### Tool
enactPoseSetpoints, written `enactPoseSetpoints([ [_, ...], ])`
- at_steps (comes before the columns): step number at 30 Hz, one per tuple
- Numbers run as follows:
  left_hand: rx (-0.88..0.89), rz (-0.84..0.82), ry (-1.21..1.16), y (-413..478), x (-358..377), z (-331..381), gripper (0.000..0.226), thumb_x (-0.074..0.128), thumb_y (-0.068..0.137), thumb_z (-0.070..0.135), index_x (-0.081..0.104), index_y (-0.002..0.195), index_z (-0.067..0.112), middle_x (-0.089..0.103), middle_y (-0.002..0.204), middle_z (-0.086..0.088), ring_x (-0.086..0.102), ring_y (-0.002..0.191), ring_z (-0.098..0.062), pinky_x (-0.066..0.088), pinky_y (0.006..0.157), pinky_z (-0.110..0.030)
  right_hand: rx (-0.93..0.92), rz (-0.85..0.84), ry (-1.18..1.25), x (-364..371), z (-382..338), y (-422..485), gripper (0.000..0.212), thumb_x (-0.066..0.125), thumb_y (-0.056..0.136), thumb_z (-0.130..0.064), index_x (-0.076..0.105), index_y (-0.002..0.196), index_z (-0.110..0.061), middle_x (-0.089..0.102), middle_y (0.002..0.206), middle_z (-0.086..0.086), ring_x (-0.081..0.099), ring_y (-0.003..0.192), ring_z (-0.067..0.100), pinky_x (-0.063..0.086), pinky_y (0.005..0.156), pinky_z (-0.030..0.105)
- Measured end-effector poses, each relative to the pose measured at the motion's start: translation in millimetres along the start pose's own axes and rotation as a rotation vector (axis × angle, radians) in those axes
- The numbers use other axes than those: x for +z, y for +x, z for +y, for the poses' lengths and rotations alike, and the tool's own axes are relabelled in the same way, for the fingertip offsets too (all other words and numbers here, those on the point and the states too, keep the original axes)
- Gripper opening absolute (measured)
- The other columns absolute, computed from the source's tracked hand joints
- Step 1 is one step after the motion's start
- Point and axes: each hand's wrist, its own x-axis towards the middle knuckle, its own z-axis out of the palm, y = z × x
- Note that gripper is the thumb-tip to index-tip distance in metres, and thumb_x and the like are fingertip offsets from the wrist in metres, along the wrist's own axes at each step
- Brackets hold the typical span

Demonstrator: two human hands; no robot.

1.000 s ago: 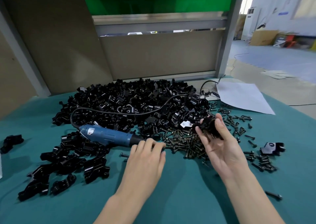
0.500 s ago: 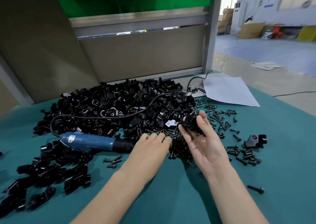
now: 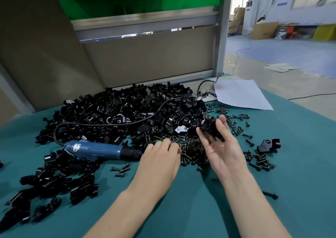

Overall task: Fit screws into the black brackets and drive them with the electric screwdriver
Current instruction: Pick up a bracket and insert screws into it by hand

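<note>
Lying glossy and angular between thumb and fingers of the upturned right hand (image 3: 224, 151), a black bracket (image 3: 211, 130) sits held above the far right of the screw pile (image 3: 192, 149), small dark threaded shafts on teal cloth (image 3: 190, 210). The left hand (image 3: 160, 162) lies palm-down, fingertips on screws; whether it pinches one I cannot tell. Left lies the blue cylindrical electric screwdriver (image 3: 96, 149), near a shiny bracket heap (image 3: 118, 114).

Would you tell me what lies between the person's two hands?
In the head view, a heap of loose screws lies between the left hand and the right hand, which holds a black bracket.
</note>
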Motion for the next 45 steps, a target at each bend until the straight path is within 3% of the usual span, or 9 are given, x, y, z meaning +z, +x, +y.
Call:
enactPoseSetpoints([
  [4,-0.119,-0.117,-0.041,-6,10,14,0.038,0.034,0.104,0.054,0.054,0.121,0.027,0.051,0.116,0.007,0.052,0.110,-0.017,0.037,0.096,-0.033,-0.005,-0.002,-0.008,0,0,0,0.014,0.074,0.076,-0.007,0.080,0.082,-0.019,0.077,0.101,0.016,0.078,0.087,0.027,0.064,0.070,0.040],
  [11,-0.216,-0.077,-0.255,-11,16,14,0.031,0.040,0.105,0.046,0.052,0.128,0.029,0.045,0.119,0.010,0.043,0.115,-0.011,0.035,0.097,-0.024,0.015,-0.010,-0.024,-1,1,-2,0.014,0.074,0.077,-0.007,0.079,0.082,-0.020,0.074,0.109,0.016,0.078,0.088,0.027,0.064,0.072,0.040],
  [20,-0.263,0.011,-0.436,-23,18,9,0.009,0.044,0.103,0.030,0.050,0.108,0.035,0.049,0.107,0.024,0.034,0.100,0.003,0.035,0.098,-0.024,0.017,-0.034,-0.081,1,3,-4,0.019,0.072,0.079,-0.008,0.072,0.093,-0.020,0.074,0.107,0.014,0.077,0.089,0.025,0.064,0.074,0.040],
  [28,-0.215,-0.001,-0.373,-23,24,9,0.031,0.041,0.103,0.042,0.050,0.132,0.036,0.044,0.118,0.017,0.039,0.114,-0.006,0.025,0.097,-0.022,0.017,-0.043,-0.136,-2,5,-1,0.021,0.073,0.080,-0.008,0.072,0.099,-0.020,0.076,0.102,0.012,0.077,0.091,0.025,0.065,0.076,0.041],
  [37,-0.242,0.034,-0.286,-22,26,11,0.032,0.038,0.104,0.048,0.054,0.126,0.031,0.047,0.120,0.014,0.044,0.112,-0.010,0.031,0.096,-0.026,0.026,-0.081,-0.179,0,9,-1,0.017,0.069,0.087,-0.007,0.073,0.094,-0.022,0.076,0.101,0.008,0.076,0.091,0.024,0.064,0.078,0.041],
  [45,-0.216,0.058,-0.288,-19,23,10,0.022,0.043,0.105,0.043,0.055,0.116,0.029,0.043,0.117,0.013,0.044,0.109,-0.010,0.034,0.096,-0.025,0.018,-0.104,-0.266,0,12,-1,0.022,0.070,0.085,-0.009,0.069,0.103,-0.023,0.075,0.099,0.005,0.074,0.091,0.023,0.064,0.079,0.040],
])
